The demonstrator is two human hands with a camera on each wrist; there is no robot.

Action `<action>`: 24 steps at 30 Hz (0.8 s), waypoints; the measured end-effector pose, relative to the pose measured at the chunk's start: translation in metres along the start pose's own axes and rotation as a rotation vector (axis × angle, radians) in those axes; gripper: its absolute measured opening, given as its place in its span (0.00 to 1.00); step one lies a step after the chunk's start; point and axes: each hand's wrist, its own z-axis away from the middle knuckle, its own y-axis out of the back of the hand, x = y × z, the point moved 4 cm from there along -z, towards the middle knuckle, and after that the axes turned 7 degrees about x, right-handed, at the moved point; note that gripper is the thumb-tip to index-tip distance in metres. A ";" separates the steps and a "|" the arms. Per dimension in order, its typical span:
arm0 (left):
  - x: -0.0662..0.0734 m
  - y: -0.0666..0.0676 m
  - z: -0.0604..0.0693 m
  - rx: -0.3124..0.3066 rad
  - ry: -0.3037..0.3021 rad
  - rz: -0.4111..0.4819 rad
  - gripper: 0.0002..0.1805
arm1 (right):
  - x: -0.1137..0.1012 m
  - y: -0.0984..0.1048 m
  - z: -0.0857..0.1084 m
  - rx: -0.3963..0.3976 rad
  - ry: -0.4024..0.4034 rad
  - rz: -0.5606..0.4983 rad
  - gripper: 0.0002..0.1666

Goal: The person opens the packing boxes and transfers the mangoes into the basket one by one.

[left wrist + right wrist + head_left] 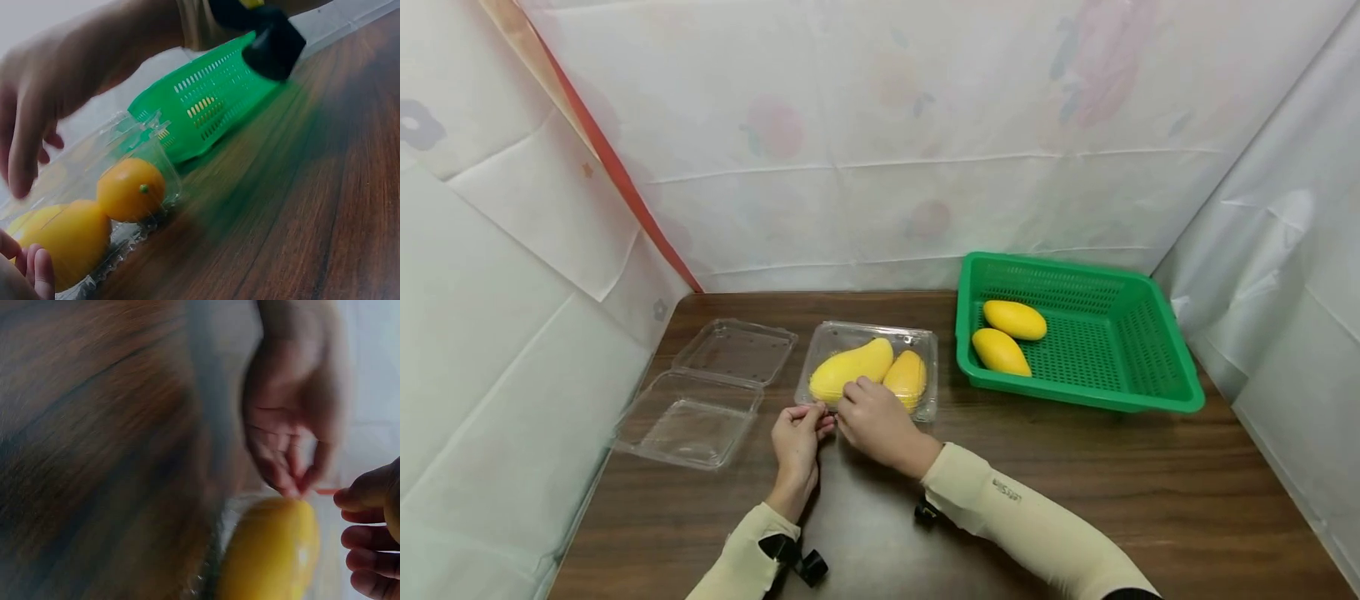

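Two yellow mangoes, a large one (850,371) and a smaller one (907,375), lie in a clear plastic clamshell box (930,354), whose lid lies over them. At the box's front left corner, my left hand (797,442) pinches the plastic edge between thumb and fingertips. Just right of it, my right hand (880,423) hovers by the front edge with fingers loosely bent. The right wrist view shows these right-hand fingers (369,544) holding nothing, a little apart from the left hand (290,419).
A second clear clamshell box (700,417) stands open at the left of the wooden table (1037,500). On the right is a green perforated basket (1120,333) with two mangoes (1015,320) in its left end. White printed sheets (850,208) hang behind and at both sides.
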 end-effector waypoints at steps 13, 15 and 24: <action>-0.002 0.003 0.000 -0.026 0.016 -0.007 0.05 | -0.013 -0.022 0.003 0.000 0.150 0.230 0.06; -0.002 0.003 0.000 -0.032 0.018 -0.022 0.06 | -0.013 -0.023 0.004 0.015 0.159 0.232 0.07; 0.003 0.000 0.001 -0.068 0.050 -0.066 0.06 | -0.009 -0.024 0.000 0.073 0.263 0.257 0.08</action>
